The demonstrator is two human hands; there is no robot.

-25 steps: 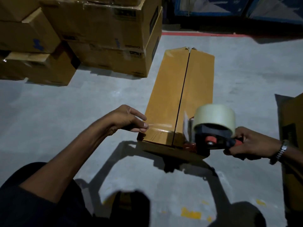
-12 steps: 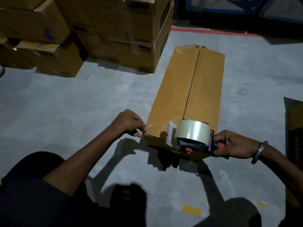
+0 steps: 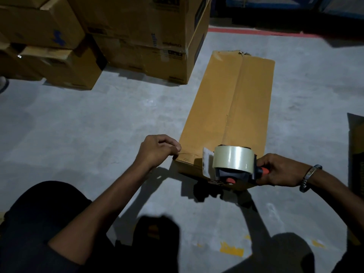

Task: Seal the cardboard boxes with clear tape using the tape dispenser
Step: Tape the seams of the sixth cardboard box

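gripping the black tape dispenser with clear roll (image 3: 231,166) by its orange handle in our right hand (image 3: 279,170) | dispenser on near end of long tan cardboard box (image 3: 228,107) on grey floor (image 3: 98,125) | left hand (image 3: 157,150) curled at box's near-left corner, whether it pinches anything we cannot tell

Long box on the floor, everything placed around it.

The long box (image 3: 230,107) lies flat on the floor (image 3: 98,125), its length running away from the person. The tape dispenser (image 3: 232,166) sits on the box's near end, over the centre seam. The right hand (image 3: 279,170) is at the box's near right corner, on the dispenser's handle. The left hand (image 3: 157,152) touches the box's near left corner. The stacked boxes (image 3: 137,40) stand to the left of the long box's far end. Another carton (image 3: 356,152) stands well to the right of the long box.
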